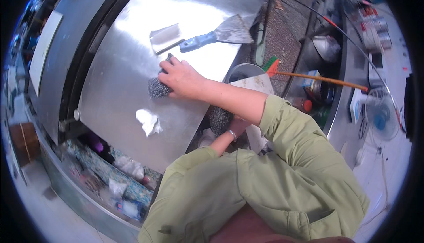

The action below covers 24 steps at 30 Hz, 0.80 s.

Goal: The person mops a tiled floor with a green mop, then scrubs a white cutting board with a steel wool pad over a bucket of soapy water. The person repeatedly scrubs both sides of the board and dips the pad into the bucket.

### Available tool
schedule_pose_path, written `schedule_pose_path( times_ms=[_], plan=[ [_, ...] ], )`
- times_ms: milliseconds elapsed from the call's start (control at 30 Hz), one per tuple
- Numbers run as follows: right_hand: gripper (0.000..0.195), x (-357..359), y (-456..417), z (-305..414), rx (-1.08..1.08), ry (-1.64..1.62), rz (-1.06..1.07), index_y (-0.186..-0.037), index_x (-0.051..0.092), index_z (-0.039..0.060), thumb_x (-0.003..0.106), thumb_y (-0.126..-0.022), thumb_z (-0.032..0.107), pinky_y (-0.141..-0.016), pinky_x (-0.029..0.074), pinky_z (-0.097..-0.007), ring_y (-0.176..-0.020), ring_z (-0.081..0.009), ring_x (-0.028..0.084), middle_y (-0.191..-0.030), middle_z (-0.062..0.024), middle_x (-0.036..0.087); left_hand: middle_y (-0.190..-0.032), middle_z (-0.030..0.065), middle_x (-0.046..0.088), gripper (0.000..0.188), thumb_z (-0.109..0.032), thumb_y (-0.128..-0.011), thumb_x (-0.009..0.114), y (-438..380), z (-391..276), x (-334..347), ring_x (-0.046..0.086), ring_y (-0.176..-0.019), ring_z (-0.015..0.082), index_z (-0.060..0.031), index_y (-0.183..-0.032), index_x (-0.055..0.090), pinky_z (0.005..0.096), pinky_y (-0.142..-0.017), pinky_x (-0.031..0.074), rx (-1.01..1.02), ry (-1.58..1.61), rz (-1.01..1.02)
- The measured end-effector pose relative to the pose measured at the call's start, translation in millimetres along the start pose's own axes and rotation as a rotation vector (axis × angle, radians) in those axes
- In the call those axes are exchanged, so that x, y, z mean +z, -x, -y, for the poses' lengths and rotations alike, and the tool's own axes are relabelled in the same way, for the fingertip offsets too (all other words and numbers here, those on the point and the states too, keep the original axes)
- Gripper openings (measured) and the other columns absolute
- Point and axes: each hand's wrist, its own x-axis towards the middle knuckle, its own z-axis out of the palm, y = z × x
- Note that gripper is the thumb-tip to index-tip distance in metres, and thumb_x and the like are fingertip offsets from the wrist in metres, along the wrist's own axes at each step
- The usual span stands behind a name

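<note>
My right hand [184,79] presses a steel wool scourer [159,88] onto a stainless steel sheet [112,87], its fingers curled over the top. Just beyond the fingertips lies a bench scraper [166,39]. A wide-blade scraper [198,42] with a blue handle rests beside it. A crumpled white tissue [148,121] lies nearer to me on the steel. Below the sheet's right edge is my left hand [239,125], with a bracelet at the wrist. My right forearm partly covers it, so its grip is hidden. A dark grey mesh-like clump [221,121] is close to those fingers.
A round metal pot [245,70] and a stained pale board [256,83] stand by the sheet's right edge. Farther right are a green-bristled broom [321,79] and a fan [381,117]. A lower shelf [109,173] at left holds bags and cloths.
</note>
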Motion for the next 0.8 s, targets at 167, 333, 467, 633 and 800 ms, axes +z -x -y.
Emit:
schedule_pose_path(
  times_ms=[167, 333, 467, 633, 800],
  plan=[
    [0.045, -87.1, 62.7, -34.7, 0.079, -0.118, -0.390, -0.090, 0.052, 0.0059, 0.071, -0.049, 0.011, -0.085, 0.040, -0.0404, -0.101, -0.0334, 0.046, -0.111, -0.0157, 0.047, -0.089, 0.0097, 0.063, 0.033, -0.014, -0.067, 0.066, -12.2, -18.8, -18.3, 0.059, -0.083, 0.0188, 0.0019, -0.095, 0.058, 0.0321, -0.072, 0.046, -0.430, 0.094, -0.039],
    [0.047, -111.7, 234.7, -129.8, 0.772, -0.268, -0.599, -0.103, 0.053, -0.0003, 0.069, -0.062, 0.016, -0.079, 0.041, -0.0255, -0.088, -0.0144, 0.054, -0.096, -0.0070, 0.056, -0.086, 0.0087, 0.063, 0.028, -0.006, -0.064, 0.062, -44.4, -17.5, -28.7, 0.059, -0.076, 0.0171, 0.0058, -0.089, 0.059, 0.0290, -0.069, 0.046, -0.417, 0.114, -0.029],
    [0.056, -41.7, 376.8, -172.5, 1.329, -0.659, -0.464, -0.102, 0.055, -0.0028, 0.070, -0.060, 0.030, -0.082, 0.042, -0.0318, -0.095, -0.0221, 0.054, -0.103, -0.0157, 0.056, -0.082, 0.0071, 0.062, 0.025, -0.003, -0.064, 0.060, -75.8, -33.4, -22.6, 0.057, -0.072, 0.0165, 0.0051, -0.087, 0.060, 0.0276, -0.066, 0.045, -0.486, 0.025, -0.051],
    [0.054, 102.6, 429.6, -186.6, 1.520, -0.511, -0.349, -0.100, 0.056, -0.0033, 0.067, -0.059, 0.030, -0.082, 0.043, -0.0321, -0.094, -0.0255, 0.056, -0.100, -0.0195, 0.059, -0.083, 0.0080, 0.061, 0.026, -0.001, -0.063, 0.060, -121.1, -24.0, -23.9, 0.056, -0.075, 0.0177, 0.0068, -0.088, 0.059, 0.0283, -0.070, 0.044, -0.517, 0.016, -0.126],
    [0.061, 202.2, 425.5, -184.4, 1.661, -0.935, -0.261, -0.106, 0.052, -0.0044, 0.067, -0.060, 0.033, -0.081, 0.044, -0.0331, -0.092, -0.0268, 0.057, -0.100, -0.0191, 0.059, -0.081, 0.0080, 0.060, 0.023, 0.001, -0.066, 0.055, -147.0, -74.9, -6.7, 0.055, -0.071, 0.0152, 0.0084, -0.087, 0.058, 0.0257, -0.066, 0.043, -0.571, -0.182, -0.042]
  ],
)
